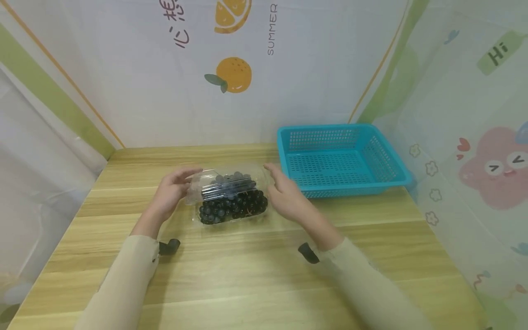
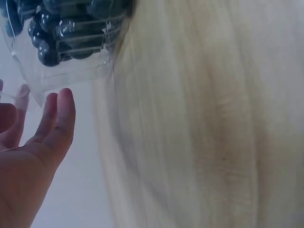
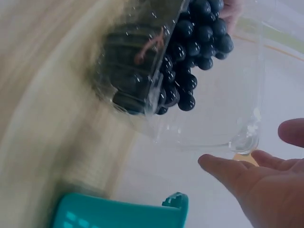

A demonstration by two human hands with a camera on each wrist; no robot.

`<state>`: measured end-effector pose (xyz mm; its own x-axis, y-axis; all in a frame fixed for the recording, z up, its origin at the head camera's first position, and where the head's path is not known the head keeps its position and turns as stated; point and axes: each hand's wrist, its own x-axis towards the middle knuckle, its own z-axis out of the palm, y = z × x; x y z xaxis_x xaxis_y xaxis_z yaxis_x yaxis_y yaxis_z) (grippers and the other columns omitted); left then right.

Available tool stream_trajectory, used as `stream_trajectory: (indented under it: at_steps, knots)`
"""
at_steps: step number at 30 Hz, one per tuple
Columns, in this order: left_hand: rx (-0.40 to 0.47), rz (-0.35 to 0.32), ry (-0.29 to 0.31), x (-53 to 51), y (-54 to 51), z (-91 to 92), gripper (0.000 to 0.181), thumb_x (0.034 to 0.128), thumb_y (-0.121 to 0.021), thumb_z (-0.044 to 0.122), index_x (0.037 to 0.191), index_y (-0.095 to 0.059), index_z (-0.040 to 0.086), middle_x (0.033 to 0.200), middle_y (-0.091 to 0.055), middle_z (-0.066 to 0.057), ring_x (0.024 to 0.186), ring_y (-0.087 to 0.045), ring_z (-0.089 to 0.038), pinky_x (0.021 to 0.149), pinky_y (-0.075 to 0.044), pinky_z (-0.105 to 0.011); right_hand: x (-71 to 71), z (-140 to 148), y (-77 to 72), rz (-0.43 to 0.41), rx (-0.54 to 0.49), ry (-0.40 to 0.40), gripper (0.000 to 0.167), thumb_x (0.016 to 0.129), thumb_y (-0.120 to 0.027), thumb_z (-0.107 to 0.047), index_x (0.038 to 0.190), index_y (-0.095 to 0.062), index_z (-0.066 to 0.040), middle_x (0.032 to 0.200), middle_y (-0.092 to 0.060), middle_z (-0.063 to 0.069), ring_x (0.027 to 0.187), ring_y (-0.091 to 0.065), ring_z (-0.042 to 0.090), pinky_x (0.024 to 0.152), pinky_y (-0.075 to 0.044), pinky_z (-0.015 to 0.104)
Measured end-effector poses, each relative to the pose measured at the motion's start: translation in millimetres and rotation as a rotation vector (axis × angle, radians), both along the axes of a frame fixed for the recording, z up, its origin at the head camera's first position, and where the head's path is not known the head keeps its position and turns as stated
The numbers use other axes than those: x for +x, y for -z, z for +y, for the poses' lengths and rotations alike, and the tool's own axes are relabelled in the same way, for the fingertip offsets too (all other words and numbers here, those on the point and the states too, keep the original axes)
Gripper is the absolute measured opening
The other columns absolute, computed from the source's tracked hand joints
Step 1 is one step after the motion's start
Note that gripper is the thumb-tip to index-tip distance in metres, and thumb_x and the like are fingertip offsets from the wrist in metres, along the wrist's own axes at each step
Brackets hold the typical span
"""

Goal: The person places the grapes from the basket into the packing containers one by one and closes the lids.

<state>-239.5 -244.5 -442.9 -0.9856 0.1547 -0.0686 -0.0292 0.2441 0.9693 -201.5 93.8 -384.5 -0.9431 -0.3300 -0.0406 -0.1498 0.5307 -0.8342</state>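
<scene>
A clear plastic clamshell box (image 1: 231, 217) full of dark grapes (image 1: 237, 204) sits on the table, its clear lid (image 1: 210, 185) raised over the fruit. My left hand (image 1: 170, 190) is at the lid's left end, and its fingertips reach the clear edge in the left wrist view. Whether the thumb pinches that edge cannot be made out. My right hand (image 1: 286, 195) lies at the other end with fingers spread close to the lid's corner. In the right wrist view grapes (image 3: 185, 57) stand above the box's rim, and a reddish stem (image 3: 151, 45) shows through the wall.
A blue perforated plastic basket (image 1: 330, 172) stands at the back right, just beyond my right hand. The wood-patterned tabletop (image 1: 231, 284) meets a white printed curtain (image 1: 165, 101) at the back. Another printed curtain (image 1: 474, 151) hangs along the right side.
</scene>
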Motion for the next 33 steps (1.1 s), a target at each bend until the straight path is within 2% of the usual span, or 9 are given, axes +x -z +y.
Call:
stream_trajectory:
  at_steps: [4,7,9,11,14,16,18,23,33]
  knots:
    - [-0.018,-0.002,-0.002,7.2,-5.0,4.9,0.058,0.102,-0.036,-0.008,0.158,-0.047,0.002,0.173,-0.037,-0.016,0.158,-0.037,-0.037,0.121,-0.048,-0.04,9.6,-2.0,4.3,-0.037,0.018,-0.006,0.06,0.111,-0.035,-0.02,0.17,-0.025,-0.017,0.177,-0.028,0.011,0.127,-0.063,0.031,0.118,-0.047,0.054]
    - [-0.052,0.009,0.009,15.4,-12.6,10.6,0.058,0.1007,-0.035,-0.009,0.156,-0.049,0.0,0.175,-0.031,-0.015,0.164,-0.025,-0.041,0.13,-0.03,-0.064,14.9,-2.8,8.7,-0.053,0.038,0.02,0.058,0.113,-0.038,-0.025,0.169,-0.029,-0.019,0.174,-0.035,0.01,0.096,-0.063,0.027,0.098,-0.053,0.052]
    - [-0.115,0.02,0.023,22.7,-19.2,15.6,0.057,0.1018,-0.034,-0.008,0.155,-0.051,0.001,0.177,-0.027,-0.014,0.164,-0.023,-0.041,0.125,-0.035,-0.066,17.9,-3.0,12.1,-0.067,0.036,0.038,0.056,0.113,-0.039,-0.027,0.168,-0.031,-0.02,0.171,-0.041,0.011,0.101,-0.069,0.029,0.098,-0.054,0.055]
    - [-0.227,0.04,0.033,30.8,-25.7,22.7,0.054,0.1051,-0.034,-0.003,0.155,-0.053,0.004,0.178,-0.025,-0.013,0.14,-0.053,-0.044,0.104,-0.054,-0.056,20.2,-3.5,16.0,-0.078,0.023,0.045,0.056,0.113,-0.042,-0.028,0.168,-0.032,-0.018,0.169,-0.044,0.014,0.136,-0.061,0.034,0.112,-0.05,0.058]
    - [-0.414,0.104,0.032,45.2,-35.2,37.6,0.051,0.108,-0.031,0.002,0.153,-0.056,0.007,0.178,-0.025,-0.016,0.119,-0.061,-0.049,0.084,-0.053,-0.051,23.1,-4.6,21.8,-0.087,0.01,0.038,0.057,0.113,-0.045,-0.028,0.168,-0.033,-0.015,0.169,-0.043,0.017,0.155,-0.044,0.039,0.125,-0.039,0.063]
    - [-0.531,0.162,0.028,53.7,-39.4,51.3,0.049,0.109,-0.031,0.005,0.15,-0.058,0.006,0.175,-0.029,-0.019,0.121,-0.061,-0.052,0.099,-0.055,-0.06,24.5,-5.4,25.2,-0.076,0.015,0.032,0.058,0.113,-0.047,-0.028,0.167,-0.033,-0.013,0.171,-0.04,0.016,0.158,-0.039,0.039,0.129,-0.033,0.063]
    - [-0.644,0.218,0.024,61.5,-41.4,66.3,0.047,0.1109,-0.032,0.01,0.15,-0.059,0.006,0.173,-0.033,-0.022,0.154,-0.038,-0.053,0.121,-0.033,-0.076,25.5,-6.1,27.8,-0.058,0.025,0.036,0.058,0.113,-0.049,-0.027,0.167,-0.034,-0.012,0.173,-0.037,0.014,0.16,-0.036,0.039,0.13,-0.03,0.062]
    - [-0.915,0.323,-0.026,75.6,-33.9,98.4,0.047,0.1134,-0.038,0.025,0.153,-0.058,0.01,0.168,-0.044,-0.017,0.162,-0.026,-0.049,0.119,-0.007,-0.089,26.5,-7.7,34.0,-0.026,0.037,0.046,0.057,0.112,-0.049,-0.026,0.166,-0.036,-0.01,0.174,-0.036,0.013,0.161,-0.034,0.038,0.132,-0.028,0.059]
    - [-1.131,0.478,-0.04,89.6,-19.3,118.9,0.044,0.1136,-0.046,0.02,0.153,-0.056,0.004,0.164,-0.047,-0.02,0.158,-0.036,-0.047,0.13,-0.024,-0.069,23.2,-5.0,45.4,-0.008,0.045,0.042,0.055,0.111,-0.044,-0.012,0.166,-0.036,-0.011,0.172,-0.038,0.016,0.155,-0.044,0.038,0.128,-0.038,0.057]
